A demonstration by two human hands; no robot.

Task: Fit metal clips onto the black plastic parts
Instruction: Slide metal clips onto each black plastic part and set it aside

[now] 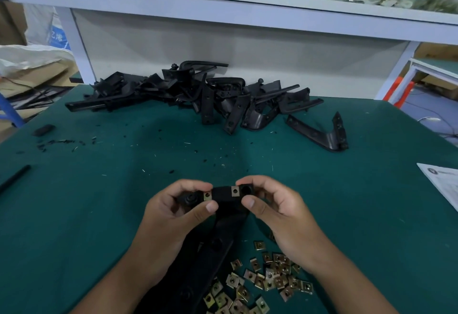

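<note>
A long black plastic part (223, 234) is held above the green table (99, 202), its upper end between both hands. My left hand (173, 214) grips the left side of that end, thumb just below a metal clip (207, 196). My right hand (277, 212) pinches the right side, index finger above a second clip (235, 191) and thumb below. Both clips sit on the part's edge. Several loose metal clips (262, 281) lie scattered on the table under my right wrist.
A pile of black plastic parts (198, 95) fills the far middle of the table, with one separate L-shaped part (327, 132) to its right. A paper sheet (443, 182) lies at the right edge. Black plastic shavings (62, 142) and a small block (44, 130) lie at left.
</note>
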